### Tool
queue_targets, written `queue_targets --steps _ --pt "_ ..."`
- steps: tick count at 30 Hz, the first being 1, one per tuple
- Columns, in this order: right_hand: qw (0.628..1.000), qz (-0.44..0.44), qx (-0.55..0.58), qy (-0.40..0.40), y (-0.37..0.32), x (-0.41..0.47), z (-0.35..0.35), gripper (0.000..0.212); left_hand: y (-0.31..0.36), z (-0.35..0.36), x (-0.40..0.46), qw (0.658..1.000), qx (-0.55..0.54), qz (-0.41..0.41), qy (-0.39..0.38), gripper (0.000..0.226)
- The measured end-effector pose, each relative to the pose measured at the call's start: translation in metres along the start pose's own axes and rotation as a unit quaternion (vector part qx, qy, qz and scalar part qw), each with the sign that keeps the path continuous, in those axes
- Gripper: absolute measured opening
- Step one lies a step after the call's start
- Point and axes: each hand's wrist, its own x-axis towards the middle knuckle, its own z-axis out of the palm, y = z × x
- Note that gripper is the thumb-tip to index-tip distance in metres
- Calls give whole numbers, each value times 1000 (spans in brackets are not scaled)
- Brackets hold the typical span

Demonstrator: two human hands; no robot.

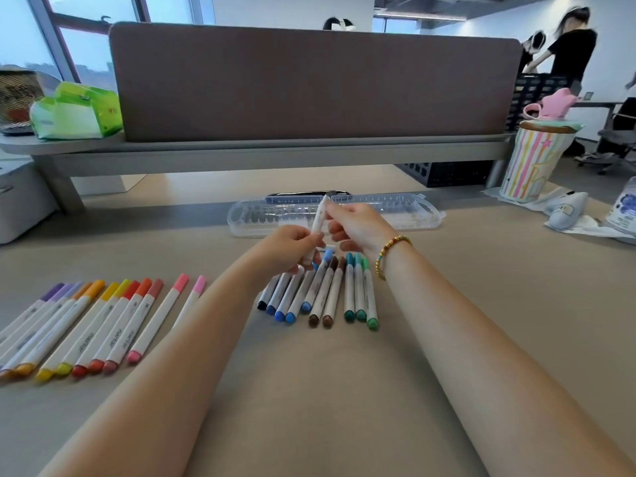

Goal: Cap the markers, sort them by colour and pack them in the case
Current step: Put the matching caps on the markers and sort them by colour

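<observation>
Head view of a beige desk [309, 390] during marker sorting. Both hands are raised over the middle of the desk and hold one white marker [318, 220] between them, tilted with its upper end away from the viewer. The left hand [292, 247] is closed around the lower part of the barrel, fingers curled over it. The right hand [358, 225] pinches the upper part near the tip between thumb and fingers; a bead bracelet [390, 254] circles its wrist. The colour of the held marker's ends cannot be told, as the fingers cover them.

Just below the hands lies a group of capped markers, side by side and touching: a dark one and several blues [292, 297] on the left, two browns [327, 297] in the middle, three greens [358, 290] on the right. Well apart, at the left edge, lies a second row fanned out: purples [51, 297], oranges and yellows [93, 315], reds [127, 325], then two pinks [161, 315] slightly separated from the rest.

The clear case [395, 215] lies beyond the hands, lengthwise across the desk, in front of a grey shelf [275, 153] carrying a brown partition [309, 80]. A striped cup [531, 160] with a pink lid stands at the right; green packets [75, 111] rest on the shelf at the left.
</observation>
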Motion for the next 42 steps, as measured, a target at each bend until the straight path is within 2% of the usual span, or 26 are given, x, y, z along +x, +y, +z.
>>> queue_targets --steps 3,6,10,15,17,18,20,22,23,27,33,42 --pt "991 -45 -114 57 6 15 -1 28 -7 -8 2 998 -22 -38 50 22" --pt "971 -29 -237 8 18 27 5 21 -13 -13 4 994 -45 -63 81 23" --pt "943 -6 -330 -28 30 43 16 14 -13 -14 7 994 -43 -66 82 23" --pt "902 -4 -430 -34 26 54 27 20 -17 -12 9 994 -23 -61 84 21" --pt "878 -21 -479 -15 24 53 31 24 -18 -12 10 994 -22 -59 88 22" --pt "878 -30 -478 -2 25 53 32 23 -18 -12 10 994 -17 -58 88 22" --pt "926 -35 -376 13 22 50 26 14 -18 -11 11 995 -6 -52 84 23" --pt "979 -32 -199 4 16 41 11 18 -18 -10 12 996 0 -44 77 24" --pt "992 -34 -118 -6 14 36 3 18 -17 -9 12 996 4 -37 76 26" --pt "991 -44 117 -38 25 25 -25 21 -13 -5 11 996 35 -4 87 39" --pt "965 -52 236 -97 37 17 -49 31 -12 0 6 993 75 32 87 42" --pt "963 -25 246 -106 43 16 -47 17 -13 3 9 989 116 66 68 39"
